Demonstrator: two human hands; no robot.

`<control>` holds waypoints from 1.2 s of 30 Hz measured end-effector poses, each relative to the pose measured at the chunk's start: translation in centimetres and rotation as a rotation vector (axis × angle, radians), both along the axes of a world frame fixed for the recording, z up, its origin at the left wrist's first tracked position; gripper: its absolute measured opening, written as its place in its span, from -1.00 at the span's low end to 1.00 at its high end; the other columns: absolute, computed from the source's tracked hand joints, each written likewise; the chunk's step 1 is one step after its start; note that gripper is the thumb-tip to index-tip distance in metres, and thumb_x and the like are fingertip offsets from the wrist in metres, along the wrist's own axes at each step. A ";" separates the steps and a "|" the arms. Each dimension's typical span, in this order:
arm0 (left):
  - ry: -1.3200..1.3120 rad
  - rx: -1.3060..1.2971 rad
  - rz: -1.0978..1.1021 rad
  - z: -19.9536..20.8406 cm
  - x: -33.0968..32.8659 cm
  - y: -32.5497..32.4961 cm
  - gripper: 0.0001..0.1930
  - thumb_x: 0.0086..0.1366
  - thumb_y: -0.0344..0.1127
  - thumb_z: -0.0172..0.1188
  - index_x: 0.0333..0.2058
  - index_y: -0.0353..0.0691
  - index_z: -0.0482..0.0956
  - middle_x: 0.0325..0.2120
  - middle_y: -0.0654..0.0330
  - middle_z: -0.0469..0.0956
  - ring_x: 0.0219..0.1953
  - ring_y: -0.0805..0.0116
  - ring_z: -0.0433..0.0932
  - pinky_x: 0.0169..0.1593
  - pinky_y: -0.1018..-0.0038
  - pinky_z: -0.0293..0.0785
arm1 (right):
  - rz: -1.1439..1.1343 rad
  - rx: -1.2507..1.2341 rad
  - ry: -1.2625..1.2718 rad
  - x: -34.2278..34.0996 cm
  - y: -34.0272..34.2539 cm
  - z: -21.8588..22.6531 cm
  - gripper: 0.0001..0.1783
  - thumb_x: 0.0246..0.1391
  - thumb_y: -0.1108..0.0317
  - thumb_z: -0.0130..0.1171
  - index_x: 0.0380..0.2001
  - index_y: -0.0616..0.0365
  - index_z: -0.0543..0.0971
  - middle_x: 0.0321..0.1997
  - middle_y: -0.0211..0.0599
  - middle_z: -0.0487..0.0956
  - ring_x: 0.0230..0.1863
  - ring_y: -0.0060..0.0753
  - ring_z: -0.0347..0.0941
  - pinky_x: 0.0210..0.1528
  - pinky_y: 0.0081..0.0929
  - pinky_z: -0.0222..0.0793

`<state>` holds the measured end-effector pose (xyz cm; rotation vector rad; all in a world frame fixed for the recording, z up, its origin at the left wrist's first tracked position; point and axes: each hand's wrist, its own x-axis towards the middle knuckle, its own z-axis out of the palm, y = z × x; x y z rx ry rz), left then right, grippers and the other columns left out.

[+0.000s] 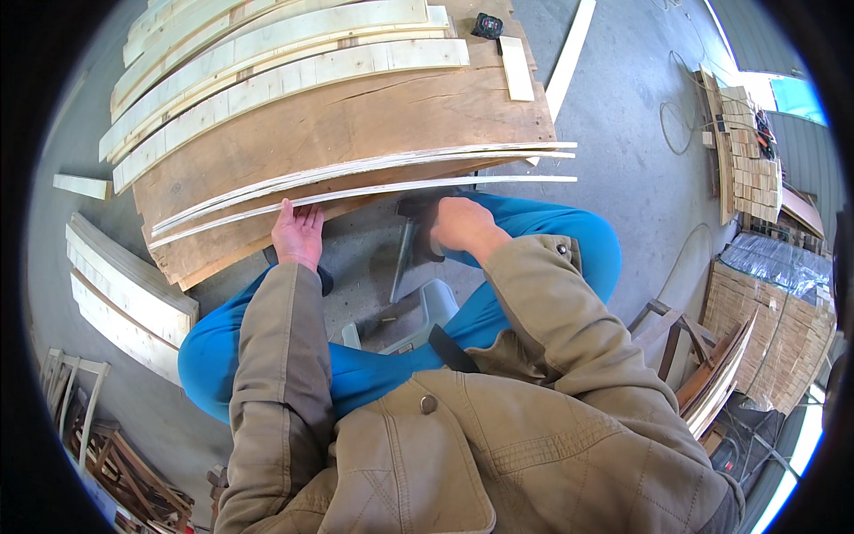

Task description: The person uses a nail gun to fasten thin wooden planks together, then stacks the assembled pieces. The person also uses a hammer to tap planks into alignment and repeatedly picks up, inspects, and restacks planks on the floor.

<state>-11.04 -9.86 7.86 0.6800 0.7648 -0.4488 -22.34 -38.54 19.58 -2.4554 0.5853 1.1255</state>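
A thin, gently curved wooden strip (374, 192) lies along the near side of a brown board (356, 116). Its near edge is in my left hand (298, 235), palm up, with the thumb at the strip's edge and the other fingers partly hidden beneath it. My right hand (466, 226) is closed by my right knee, just short of the strip. It grips a black tool with a long grey metal bar (403, 258), shaped like a nail gun; the grip is mostly hidden. More thin curved strips (356, 169) lie just beyond the first.
Curved pale wood pieces (294, 84) lie across the board's far left, with a black tape measure (487, 26) and short slat (516, 68) at far right. Stacked curved pieces (124, 298) stand left. A grey plastic stool (427, 311) is beneath me; wrapped wood bundles (765, 303) stand right.
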 end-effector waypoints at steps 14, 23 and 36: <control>-0.023 -0.010 0.012 0.3 0.6 -0.2 -0.51 0.50 -0.07 0.17 0.18 -0.35 0.41 0.19 -0.10 0.42 0.30 -0.04 0.35 0.50 0.02 0.15 | -0.672 0.355 -0.038 1.9 -0.8 -4.9 -0.51 0.14 0.29 0.36 -0.02 0.51 0.56 -0.19 0.09 0.64 -0.21 -0.21 0.64 -0.26 -0.28 0.58; -0.012 0.015 0.025 0.2 0.9 -0.3 -0.52 0.51 -0.07 0.15 0.17 -0.34 0.42 0.18 -0.06 0.44 0.29 -0.01 0.37 0.49 0.00 0.16 | -1.159 0.638 -0.318 2.1 -0.2 -5.5 -0.65 0.18 0.46 0.31 -0.03 0.42 0.52 -0.19 -0.14 0.61 -0.35 -0.36 0.57 -0.38 -0.41 0.53; -0.002 0.029 0.018 0.1 2.2 0.1 -0.54 0.51 -0.05 0.13 0.15 -0.33 0.44 0.17 -0.06 0.47 0.29 -0.01 0.37 0.50 -0.06 0.11 | -1.243 0.630 -0.377 2.7 0.2 -6.3 -0.42 0.11 0.54 0.32 0.17 0.51 0.37 -0.14 -0.08 0.59 -0.42 -0.38 0.56 -0.48 -0.44 0.49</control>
